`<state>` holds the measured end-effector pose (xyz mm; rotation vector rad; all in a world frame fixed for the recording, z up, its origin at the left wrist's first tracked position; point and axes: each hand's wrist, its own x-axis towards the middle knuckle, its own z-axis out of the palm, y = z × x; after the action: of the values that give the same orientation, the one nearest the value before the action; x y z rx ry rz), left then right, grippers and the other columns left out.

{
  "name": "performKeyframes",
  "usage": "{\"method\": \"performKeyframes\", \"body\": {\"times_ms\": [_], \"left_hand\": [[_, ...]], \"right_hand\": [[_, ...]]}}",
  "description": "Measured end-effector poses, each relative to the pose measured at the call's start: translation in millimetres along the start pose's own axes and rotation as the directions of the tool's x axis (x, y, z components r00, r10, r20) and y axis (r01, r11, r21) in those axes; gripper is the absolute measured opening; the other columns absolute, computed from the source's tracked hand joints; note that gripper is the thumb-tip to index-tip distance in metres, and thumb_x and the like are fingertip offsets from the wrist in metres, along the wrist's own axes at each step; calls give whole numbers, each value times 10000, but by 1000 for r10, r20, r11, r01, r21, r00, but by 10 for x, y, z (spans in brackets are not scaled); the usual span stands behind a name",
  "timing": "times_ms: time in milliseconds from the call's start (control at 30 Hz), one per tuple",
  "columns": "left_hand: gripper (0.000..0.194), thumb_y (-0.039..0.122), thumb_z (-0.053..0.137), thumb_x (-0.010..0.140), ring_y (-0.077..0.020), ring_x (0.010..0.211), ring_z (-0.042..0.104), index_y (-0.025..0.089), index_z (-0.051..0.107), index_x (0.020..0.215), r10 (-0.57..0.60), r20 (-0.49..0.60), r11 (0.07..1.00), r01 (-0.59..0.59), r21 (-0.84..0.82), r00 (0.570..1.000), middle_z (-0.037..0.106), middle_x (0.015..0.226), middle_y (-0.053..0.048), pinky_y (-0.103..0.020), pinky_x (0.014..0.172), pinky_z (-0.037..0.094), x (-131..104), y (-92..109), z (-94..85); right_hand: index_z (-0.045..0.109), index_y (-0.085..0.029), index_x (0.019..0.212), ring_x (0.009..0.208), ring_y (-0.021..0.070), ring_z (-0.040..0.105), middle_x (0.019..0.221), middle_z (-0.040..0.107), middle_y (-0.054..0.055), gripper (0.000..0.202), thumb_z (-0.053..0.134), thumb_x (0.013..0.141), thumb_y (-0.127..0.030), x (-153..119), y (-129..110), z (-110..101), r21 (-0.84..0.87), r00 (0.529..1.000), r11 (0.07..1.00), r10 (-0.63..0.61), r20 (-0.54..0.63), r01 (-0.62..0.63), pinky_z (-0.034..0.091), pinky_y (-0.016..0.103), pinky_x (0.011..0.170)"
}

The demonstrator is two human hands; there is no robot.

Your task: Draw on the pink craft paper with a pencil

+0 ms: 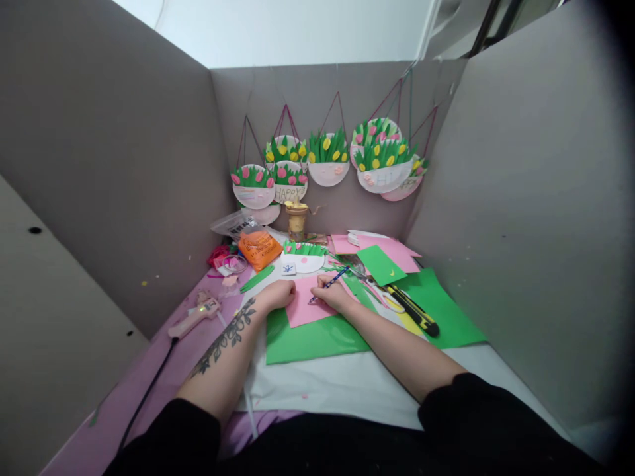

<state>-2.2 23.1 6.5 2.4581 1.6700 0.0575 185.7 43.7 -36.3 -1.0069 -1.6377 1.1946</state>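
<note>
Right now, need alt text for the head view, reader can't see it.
A person's right hand holds a blue writing tool to a pink sheet, with the left hand at the sheet's left edge and a green sheet underneath. Behind, paper flower hangings line a grey panel; a black-and-yellow cutter lies to the right.

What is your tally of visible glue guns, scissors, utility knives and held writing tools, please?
Pink corded glue gun: 1
Pale-handled metal scissors: 1
Yellow-and-black utility knife: 1
Slim blue patterned writing tool in right hand: 1
Total: 4
</note>
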Motion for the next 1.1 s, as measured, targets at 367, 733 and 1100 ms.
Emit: {"method": "performKeyframes", "body": {"times_ms": [367,733,1100], "left_hand": [[229,227,446,779,-190,803,610,161,631,897,1,0,1000,-1,10,1000,676,916,-88,-258,676,433,29,-19,28],[230,235,445,783,-187,799,607,165,628,904,3,0,1000,-3,3,1000,674,920,-87,-259,671,432,31,-36,39],[213,238,459,784,-194,802,609,163,629,889,-11,-1,1000,11,-8,1000,676,911,-86,-260,674,430,2,5,-4]], "right_hand": [[342,-216,533,431,110,453,408,392,-81,201,537,583,-218,23,51,-19,-82,1000,996,-17,-13,16,389,221,426],[342,-209,523,448,99,404,428,386,-72,157,488,568,-173,47,105,-39,-161,996,984,-86,-36,79,297,200,427],[312,-206,497,464,93,330,447,323,-70,161,464,545,-182,59,101,-53,-192,986,974,-140,-89,121,241,215,451]]}}
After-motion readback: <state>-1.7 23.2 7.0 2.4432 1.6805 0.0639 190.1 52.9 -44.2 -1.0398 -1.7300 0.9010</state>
